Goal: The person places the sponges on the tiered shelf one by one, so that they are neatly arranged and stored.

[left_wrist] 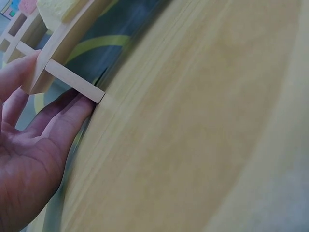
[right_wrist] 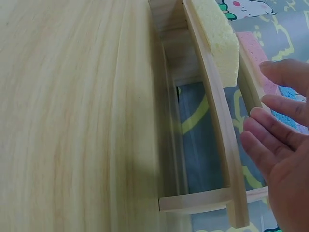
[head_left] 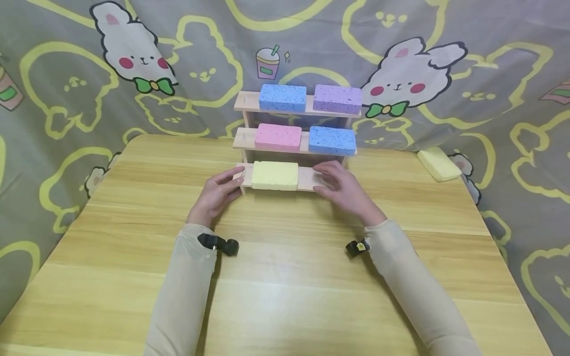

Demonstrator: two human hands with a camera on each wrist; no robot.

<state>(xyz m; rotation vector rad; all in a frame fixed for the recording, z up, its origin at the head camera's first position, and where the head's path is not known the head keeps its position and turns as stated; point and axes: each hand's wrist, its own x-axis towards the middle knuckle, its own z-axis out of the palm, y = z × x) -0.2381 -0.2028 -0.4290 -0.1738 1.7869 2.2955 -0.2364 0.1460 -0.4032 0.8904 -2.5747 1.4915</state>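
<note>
A three-tier wooden rack [head_left: 311, 180] stands at the back middle of the table. A yellow sponge [head_left: 274, 175] lies on its lowest shelf, a pink sponge [head_left: 278, 137] and a blue sponge [head_left: 332, 140] on the middle one. The top shelf carries a blue sponge [head_left: 282, 97] and a purple sponge [head_left: 337, 99]. My left hand [head_left: 221, 189] touches the left end of the lowest shelf with straight fingers [left_wrist: 58, 121]. My right hand [head_left: 340, 182] lies flat over the shelf's right part, fingers [right_wrist: 270, 140] straight beside the yellow sponge [right_wrist: 217, 34]. Neither hand holds anything.
Another yellow sponge [head_left: 438, 164] lies near the table's [head_left: 289, 277] back right corner. A cartoon-rabbit cloth [head_left: 133, 54] hangs behind and around the table. The wooden tabletop stretches wide in front of the rack.
</note>
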